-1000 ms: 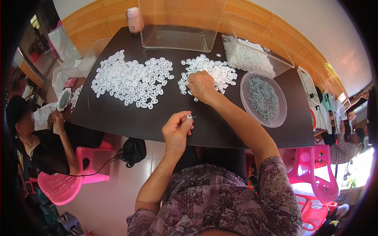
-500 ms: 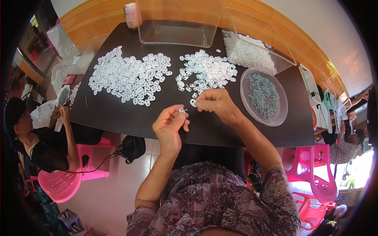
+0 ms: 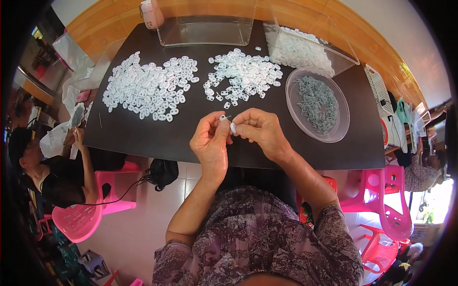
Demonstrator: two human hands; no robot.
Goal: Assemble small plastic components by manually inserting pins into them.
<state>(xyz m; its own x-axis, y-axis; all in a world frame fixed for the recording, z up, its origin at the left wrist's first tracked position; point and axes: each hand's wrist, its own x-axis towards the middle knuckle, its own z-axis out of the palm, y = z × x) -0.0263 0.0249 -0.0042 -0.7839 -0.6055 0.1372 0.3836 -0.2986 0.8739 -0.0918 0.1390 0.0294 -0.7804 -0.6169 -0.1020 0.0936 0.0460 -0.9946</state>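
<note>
Above the table's near edge, my left hand pinches a small white plastic piece with a thin grey screw sticking out of it. Close against it, my right hand grips a white oval plastic piece between thumb and fingers. The two pieces are nearly touching; whether they meet is too small to tell. Beyond my hands lies a pile of small white plastic pieces, and a wider pile of white two-holed oval pieces spreads to the left. Grey screws fill part of a round clear tub at right.
A clear bin of white pieces stands at the far right, beside another clear bin and a pink bottle. A person sits at the left on a pink chair. More pink chairs stand at right.
My right hand, with its white oval piece, has come in from the right to meet my left hand. My left hand keeps hold of its piece. The whole view has shifted slightly.
</note>
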